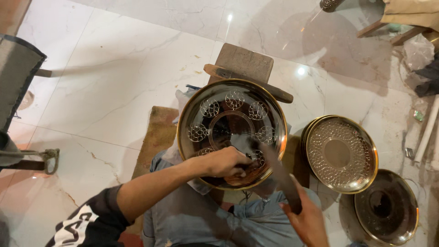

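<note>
A round dark metal plate (231,114) with a gold rim and engraved circular flower patterns rests tilted on my lap and a wooden block. My left hand (224,162) lies on the plate's lower part, fingers curled as if pinching a small tool that I cannot make out. My right hand (308,219) grips the handle of a long dark hammer-like tool (274,164), whose head reaches over the plate beside my left hand.
A wooden block (244,61) with a stick (274,91) lies behind the plate. To the right sit a stack of engraved gold-rimmed plates (340,153) and a dark plain plate (386,206). White marble floor (100,77) all around; brown mat (157,137) underneath; furniture at both edges.
</note>
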Demonstrator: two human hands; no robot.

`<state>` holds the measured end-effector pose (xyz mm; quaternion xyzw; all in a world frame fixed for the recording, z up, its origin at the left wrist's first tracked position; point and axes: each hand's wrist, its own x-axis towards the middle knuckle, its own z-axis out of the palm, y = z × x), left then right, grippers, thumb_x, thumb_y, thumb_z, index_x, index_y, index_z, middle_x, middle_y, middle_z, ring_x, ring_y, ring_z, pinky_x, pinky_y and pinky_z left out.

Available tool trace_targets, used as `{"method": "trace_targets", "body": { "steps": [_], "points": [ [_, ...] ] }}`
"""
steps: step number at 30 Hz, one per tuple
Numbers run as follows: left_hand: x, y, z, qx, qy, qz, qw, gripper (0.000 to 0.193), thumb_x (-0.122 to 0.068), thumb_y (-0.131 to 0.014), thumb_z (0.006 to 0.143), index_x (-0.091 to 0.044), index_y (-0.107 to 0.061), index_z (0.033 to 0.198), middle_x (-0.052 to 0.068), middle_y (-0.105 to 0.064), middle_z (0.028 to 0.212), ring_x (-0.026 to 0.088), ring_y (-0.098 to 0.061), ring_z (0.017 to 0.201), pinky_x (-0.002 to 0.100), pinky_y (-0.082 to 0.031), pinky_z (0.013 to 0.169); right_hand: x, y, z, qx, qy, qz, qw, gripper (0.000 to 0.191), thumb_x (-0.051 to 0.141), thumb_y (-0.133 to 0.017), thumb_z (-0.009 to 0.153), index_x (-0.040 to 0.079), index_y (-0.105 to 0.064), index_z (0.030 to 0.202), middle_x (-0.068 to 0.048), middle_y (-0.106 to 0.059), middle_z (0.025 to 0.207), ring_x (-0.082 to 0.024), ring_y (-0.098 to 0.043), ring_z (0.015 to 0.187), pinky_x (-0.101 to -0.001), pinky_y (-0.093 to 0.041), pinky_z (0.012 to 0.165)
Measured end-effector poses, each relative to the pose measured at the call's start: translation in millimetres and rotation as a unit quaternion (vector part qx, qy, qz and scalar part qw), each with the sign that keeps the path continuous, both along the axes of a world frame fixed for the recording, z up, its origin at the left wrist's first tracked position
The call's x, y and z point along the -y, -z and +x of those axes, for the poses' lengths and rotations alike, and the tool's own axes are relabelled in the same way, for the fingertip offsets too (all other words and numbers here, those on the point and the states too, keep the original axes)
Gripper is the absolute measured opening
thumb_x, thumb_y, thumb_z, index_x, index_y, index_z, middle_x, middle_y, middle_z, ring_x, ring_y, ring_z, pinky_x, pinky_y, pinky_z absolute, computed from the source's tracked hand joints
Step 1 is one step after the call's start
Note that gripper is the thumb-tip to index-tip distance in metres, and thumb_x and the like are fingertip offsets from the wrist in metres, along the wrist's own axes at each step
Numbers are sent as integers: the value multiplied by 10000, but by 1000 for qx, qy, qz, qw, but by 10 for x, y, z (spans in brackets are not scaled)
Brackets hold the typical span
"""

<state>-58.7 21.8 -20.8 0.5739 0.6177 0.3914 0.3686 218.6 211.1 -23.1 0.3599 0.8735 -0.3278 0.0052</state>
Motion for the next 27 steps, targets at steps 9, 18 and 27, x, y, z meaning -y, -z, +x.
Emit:
{"method": "trace_targets", "body": {
  "steps": [9, 18, 27],
  "points": [
    [-237, 18, -78, -36, 237, -22, 970, 404, -98, -719, 853, -94, -699, 1257, 136, -766, 949, 289, -731, 823, 419, -540, 732, 749, 1187, 791, -81, 248, -109, 959, 809, 57, -837, 765, -14, -437, 1465, -243, -682, 901, -411, -697, 742, -450, -545, 694],
    [-291, 6, -109, 5, 254, 10, 967, 411, -136, -691, 894, -130, -675, 1305, 90, -778, 1045, 256, -759, 911, 416, -567, 783, 891, 1331, 801, -84, 222, -87, 968, 1011, 17, -823, 711, 50, -274, 1559, -211, -707, 838, -324, -714, 705, -434, -568, 710],
    [-292, -38, -123, -5, 196, -52, 979, 510, -206, -745, 887, -153, -631, 1381, 128, -770, 1101, 289, -748, 974, 427, -553, 842, 624, 1106, 827, -126, 209, -77, 967, 1182, -2, -816, 674, 118, -134, 1633, -179, -742, 774, -238, -734, 669, -415, -592, 729]
  ]
}}
